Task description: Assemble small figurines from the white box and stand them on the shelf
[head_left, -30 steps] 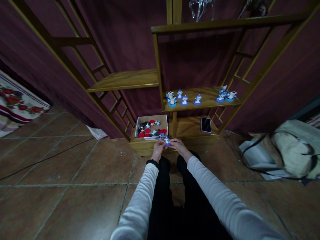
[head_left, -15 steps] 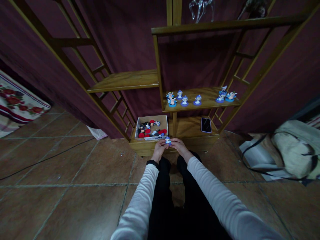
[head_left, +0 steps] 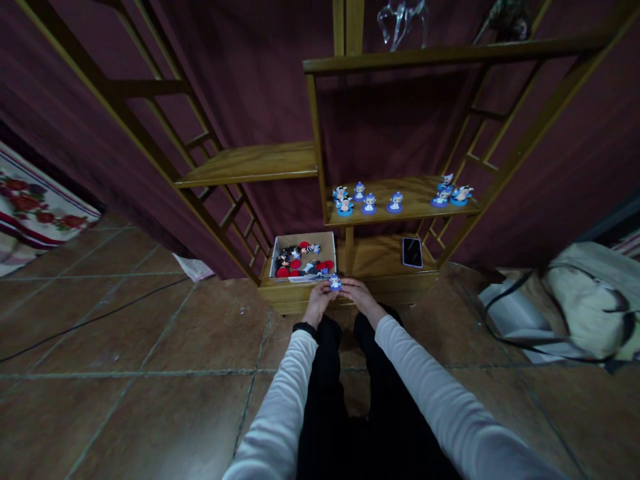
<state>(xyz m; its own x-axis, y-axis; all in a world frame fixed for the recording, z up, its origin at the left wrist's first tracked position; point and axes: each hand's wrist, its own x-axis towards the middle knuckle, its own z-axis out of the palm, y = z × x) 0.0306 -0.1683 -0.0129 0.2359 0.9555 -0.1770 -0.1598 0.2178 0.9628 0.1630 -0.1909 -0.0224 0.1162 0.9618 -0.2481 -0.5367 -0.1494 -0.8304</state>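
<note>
Between my two hands is a small purple-and-white figurine (head_left: pixel 335 283), held upright in front of the low cabinet. My left hand (head_left: pixel 319 299) pinches it from the left, and my right hand (head_left: pixel 359 293) grips it from the right. Just behind my left hand stands an open cardboard box (head_left: pixel 327 248) holding several figurines with red, black and white parts. On the shelf (head_left: pixel 420 200) above, several purple or blue figurines stand: a group at the left, one purple figurine (head_left: pixel 395 201) near the middle, and a cluster at the right end (head_left: pixel 443 195).
A phone (head_left: pixel 413 252) lies on the lower board, right of the box. Wooden posts and lattice frame the shelves. A glass ornament (head_left: pixel 400 23) stands on the top shelf. A pale bag (head_left: pixel 585 300) rests on the tiled floor at right; a dark cable (head_left: pixel 100 317) runs at left.
Both hands keep their hold on the figurine, which has barely shifted. The view has tilted very slightly; the shelf and box look the same.
</note>
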